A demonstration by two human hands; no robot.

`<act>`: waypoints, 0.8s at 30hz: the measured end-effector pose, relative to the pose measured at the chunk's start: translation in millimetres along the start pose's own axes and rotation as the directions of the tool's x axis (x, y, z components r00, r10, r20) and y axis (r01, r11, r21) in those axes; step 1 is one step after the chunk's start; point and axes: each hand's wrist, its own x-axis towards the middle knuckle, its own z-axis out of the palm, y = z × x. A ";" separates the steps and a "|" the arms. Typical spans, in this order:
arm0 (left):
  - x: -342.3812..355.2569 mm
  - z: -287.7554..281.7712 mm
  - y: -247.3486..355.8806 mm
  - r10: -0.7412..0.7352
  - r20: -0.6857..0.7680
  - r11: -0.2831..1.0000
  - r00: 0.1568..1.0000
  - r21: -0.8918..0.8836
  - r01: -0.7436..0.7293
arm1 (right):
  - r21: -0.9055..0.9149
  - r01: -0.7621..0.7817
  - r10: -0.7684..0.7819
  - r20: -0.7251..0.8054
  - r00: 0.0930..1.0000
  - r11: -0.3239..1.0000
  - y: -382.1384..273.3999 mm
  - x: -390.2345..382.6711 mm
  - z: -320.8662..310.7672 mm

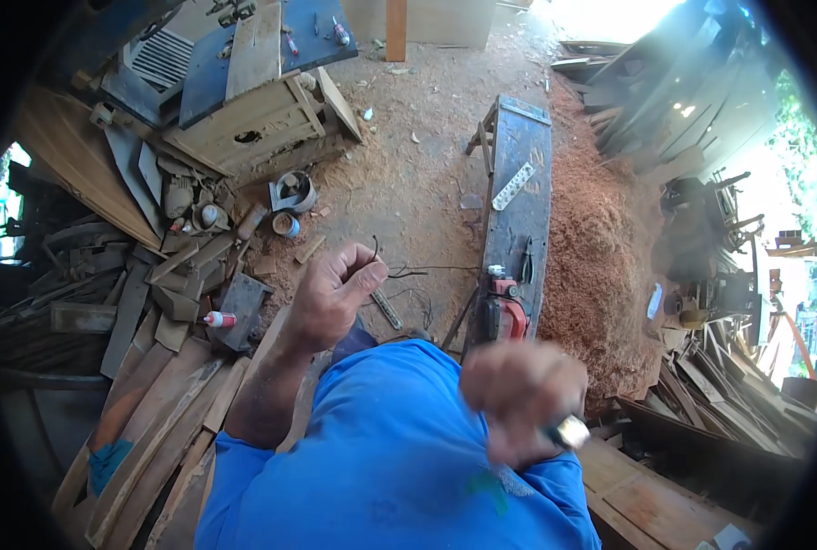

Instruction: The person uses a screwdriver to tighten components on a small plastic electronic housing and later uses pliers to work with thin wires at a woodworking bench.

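My left hand (337,295) is closed in front of my chest, thumb and forefinger pinching a thin dark wire (376,246). Short dark ends stick out above and beside the fingers. Close to my blue shirt, my right hand (523,394) is smeared by motion, so its fingers and anything in them cannot be made out. A shiny metallic thing (570,432), perhaps a watch, shows at its wrist side. Just beyond that hand, a red and black power tool (507,312) sits on the near end of a narrow dark bench (518,137). Pliers (527,263) lie beside it.
A pale perforated strip (514,186) lies on the bench. Reddish shavings (601,275) are heaped to its right. Scrap wood (179,275) and a bucket (294,192) stand left; a red-and-white bottle (219,319) lies nearer. A blue-topped worktable (307,37) is far left.
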 end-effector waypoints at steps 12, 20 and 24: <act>-5.0 9.1 -6.2 0.066 -0.027 0.970 0.997 0.235 -0.058 | -0.952 -0.088 0.089 -0.065 0.994 0.294 71.0 -16.9 -44.1; 1.6 10.8 -4.9 0.034 0.034 0.974 0.999 0.223 -0.040 | -0.973 0.052 0.057 0.067 0.996 0.225 82.4 -18.3 -48.1; -4.8 24.9 -9.4 0.213 -0.084 0.951 0.973 0.247 -0.187 | -0.980 0.067 0.015 0.071 0.997 0.187 81.7 -5.5 -48.1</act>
